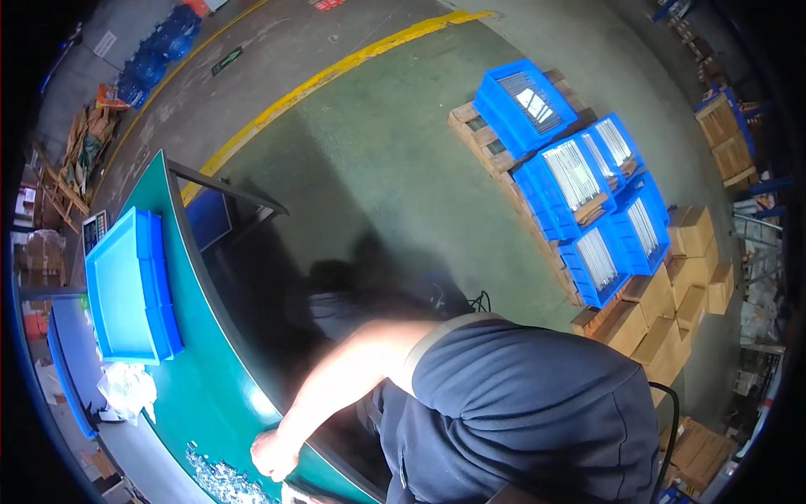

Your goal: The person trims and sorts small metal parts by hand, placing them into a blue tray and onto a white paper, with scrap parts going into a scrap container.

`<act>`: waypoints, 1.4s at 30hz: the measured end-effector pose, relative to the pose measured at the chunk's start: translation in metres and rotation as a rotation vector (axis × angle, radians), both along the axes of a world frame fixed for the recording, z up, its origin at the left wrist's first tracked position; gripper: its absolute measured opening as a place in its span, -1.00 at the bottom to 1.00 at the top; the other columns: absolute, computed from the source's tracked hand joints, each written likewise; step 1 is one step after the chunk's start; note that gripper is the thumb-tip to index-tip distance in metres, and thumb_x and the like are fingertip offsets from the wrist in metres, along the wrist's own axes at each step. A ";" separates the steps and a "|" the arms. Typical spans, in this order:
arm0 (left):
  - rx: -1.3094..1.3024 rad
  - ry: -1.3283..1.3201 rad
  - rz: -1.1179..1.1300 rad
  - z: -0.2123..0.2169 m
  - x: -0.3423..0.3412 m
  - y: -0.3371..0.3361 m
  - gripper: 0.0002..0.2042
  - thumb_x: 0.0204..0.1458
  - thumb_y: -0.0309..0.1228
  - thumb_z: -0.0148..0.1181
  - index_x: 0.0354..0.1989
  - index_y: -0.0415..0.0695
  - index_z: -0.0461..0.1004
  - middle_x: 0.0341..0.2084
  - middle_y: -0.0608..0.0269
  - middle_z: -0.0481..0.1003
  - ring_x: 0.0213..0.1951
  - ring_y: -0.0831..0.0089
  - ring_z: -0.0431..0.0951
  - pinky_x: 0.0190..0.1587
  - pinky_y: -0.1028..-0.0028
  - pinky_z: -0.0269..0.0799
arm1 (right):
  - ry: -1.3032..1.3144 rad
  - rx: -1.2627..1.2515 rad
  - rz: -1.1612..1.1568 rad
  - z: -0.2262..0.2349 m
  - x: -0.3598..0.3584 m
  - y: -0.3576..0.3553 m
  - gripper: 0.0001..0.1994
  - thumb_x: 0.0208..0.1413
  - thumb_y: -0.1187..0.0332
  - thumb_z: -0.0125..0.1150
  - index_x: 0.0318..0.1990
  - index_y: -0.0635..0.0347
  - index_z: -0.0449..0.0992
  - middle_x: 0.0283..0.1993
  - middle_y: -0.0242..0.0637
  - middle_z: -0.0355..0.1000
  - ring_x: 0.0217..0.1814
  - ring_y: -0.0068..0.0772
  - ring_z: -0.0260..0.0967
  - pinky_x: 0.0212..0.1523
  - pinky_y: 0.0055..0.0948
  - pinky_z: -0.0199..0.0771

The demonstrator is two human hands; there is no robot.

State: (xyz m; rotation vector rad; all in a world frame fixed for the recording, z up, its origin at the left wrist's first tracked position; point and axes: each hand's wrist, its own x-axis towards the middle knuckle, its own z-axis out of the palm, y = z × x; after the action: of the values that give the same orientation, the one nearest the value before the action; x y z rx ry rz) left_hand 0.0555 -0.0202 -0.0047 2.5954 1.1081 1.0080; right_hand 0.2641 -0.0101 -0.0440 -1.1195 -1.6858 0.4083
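My right forearm reaches across from the dark blue sleeve to a green tabletop (193,336). My right hand (275,455) is closed low over the table near its edge, its fingers curled down; what they hold, if anything, is hidden. Just below it, a small part of my left hand (302,494) shows at the lower rim, its fingers cut off from view. Beside the right hand, a spread of small shiny metal-like pieces (222,480) lies on the green top.
A light-blue-lined blue tray (126,286) and a crumpled clear plastic bag (128,391) sit along the table's far side. Blue crates (537,206) of long pale strips are stacked on a wooden pallet (478,151), with cardboard boxes (663,340) beside them. A yellow line (336,71) crosses the floor.
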 end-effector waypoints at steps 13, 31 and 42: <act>0.097 -0.016 -0.036 -0.010 -0.008 0.005 -0.77 0.25 -0.36 0.33 -0.20 -0.34 0.64 -0.26 -0.03 0.65 -0.24 0.18 0.61 -0.12 0.21 0.55 | -0.026 -0.082 0.038 -0.007 0.000 0.000 -0.72 0.04 0.11 0.22 -0.57 -0.01 0.69 -0.52 -0.39 0.59 -0.34 -0.28 0.59 -0.28 -0.17 0.53; -0.328 -0.178 -0.190 -0.034 -0.038 0.023 -0.78 0.24 -0.43 0.25 -0.02 -0.30 0.55 -0.10 0.03 0.56 -0.03 0.16 0.56 0.12 0.23 0.46 | -0.288 0.054 -0.046 0.012 -0.012 -0.018 -0.69 0.02 0.11 0.22 -0.60 0.09 0.63 -0.57 -0.21 0.56 -0.50 -0.08 0.53 -0.50 -0.08 0.47; -0.101 -0.038 -0.041 -0.003 0.003 -0.010 -0.82 0.06 -0.55 0.41 -0.16 -0.22 0.62 -0.11 0.07 0.63 -0.01 0.15 0.63 0.09 0.30 0.52 | 0.019 -0.265 0.199 0.023 0.026 -0.029 -0.72 0.21 0.09 0.21 -0.32 0.05 0.69 -0.40 -0.18 0.60 -0.33 -0.11 0.60 -0.27 -0.19 0.54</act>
State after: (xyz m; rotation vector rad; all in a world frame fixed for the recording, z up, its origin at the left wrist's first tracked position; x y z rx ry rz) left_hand 0.0588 -0.0306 -0.0079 2.4989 1.0633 0.9627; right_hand 0.2900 -0.0393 -0.0210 -1.1356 -1.7687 0.7845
